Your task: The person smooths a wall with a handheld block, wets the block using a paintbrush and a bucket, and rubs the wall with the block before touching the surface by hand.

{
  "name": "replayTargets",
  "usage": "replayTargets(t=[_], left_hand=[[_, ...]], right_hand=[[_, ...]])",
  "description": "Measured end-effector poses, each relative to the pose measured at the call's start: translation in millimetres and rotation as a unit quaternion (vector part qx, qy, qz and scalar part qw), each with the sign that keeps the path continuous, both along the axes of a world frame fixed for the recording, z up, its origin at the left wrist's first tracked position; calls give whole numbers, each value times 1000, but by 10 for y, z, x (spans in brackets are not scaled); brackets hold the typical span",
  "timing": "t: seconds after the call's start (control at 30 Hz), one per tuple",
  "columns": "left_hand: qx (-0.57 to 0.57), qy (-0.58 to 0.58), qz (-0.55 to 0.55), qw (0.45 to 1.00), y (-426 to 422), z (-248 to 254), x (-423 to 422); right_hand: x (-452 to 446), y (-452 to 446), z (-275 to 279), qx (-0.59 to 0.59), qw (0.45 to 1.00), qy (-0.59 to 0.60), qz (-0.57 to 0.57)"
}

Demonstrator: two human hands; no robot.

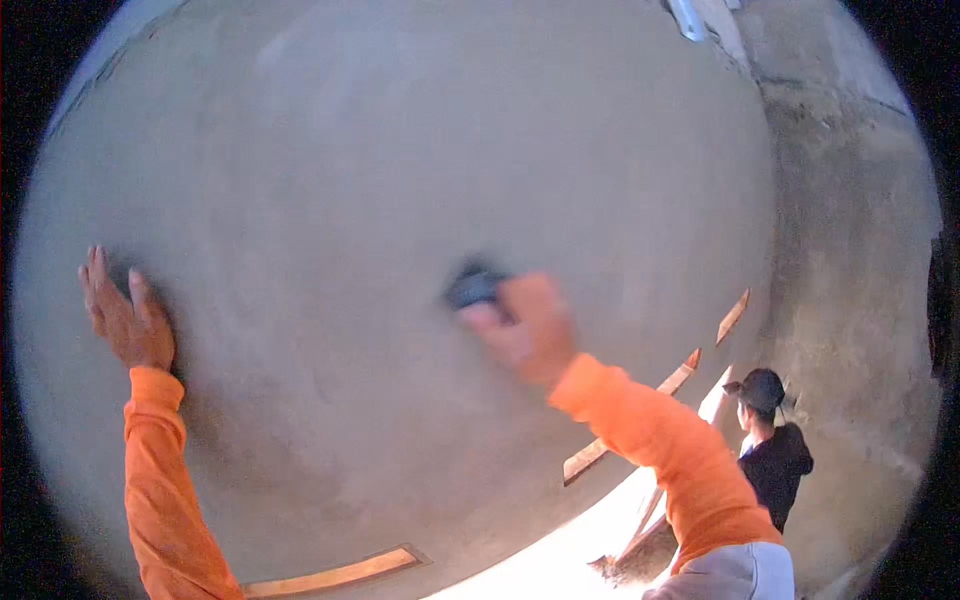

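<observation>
A broad grey plastered surface fills most of the head view. On its left side my left hand lies flat with the fingers spread, holding nothing. Near the middle, my right hand is closed round a small dark block, which is against or very close to the plaster. Motion blurs both the block and the fingers, so its exact kind does not show. Orange sleeves cover both of my arms.
Wooden strips are set along the lower edge of the plaster, with a longer wooden strip at lower right. A person in a dark cap and top stands at lower right, before a rough grey wall.
</observation>
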State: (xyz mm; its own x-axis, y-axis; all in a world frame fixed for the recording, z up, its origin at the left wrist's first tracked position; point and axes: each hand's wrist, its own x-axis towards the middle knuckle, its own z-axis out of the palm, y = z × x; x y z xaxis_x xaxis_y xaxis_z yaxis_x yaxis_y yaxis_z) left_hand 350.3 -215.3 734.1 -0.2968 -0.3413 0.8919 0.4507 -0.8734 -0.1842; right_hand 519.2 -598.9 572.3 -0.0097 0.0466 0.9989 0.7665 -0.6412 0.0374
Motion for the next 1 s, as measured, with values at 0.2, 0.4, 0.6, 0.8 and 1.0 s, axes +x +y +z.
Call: replayTargets(t=[0.2,0.4,0.6,0.8,1.0], left_hand=[[-20,-13,-35,999,51,-23,-14],[7,0,-26,1000,99,-15,6],[-9,16,-20,1000,49,-153,92],[-11,32,-62,997,142,-447,238],[-1,40,-66,997,293,-654,321]], right_hand=[[-48,-59,2344,91,995,39,4],[975,-1517,1929,352,911,193,-94],[1780,-2475,443,504,788,312,-164],[323,-911,2260,290,877,326,201],[568,-401,1335,31,998,-23,-46]])
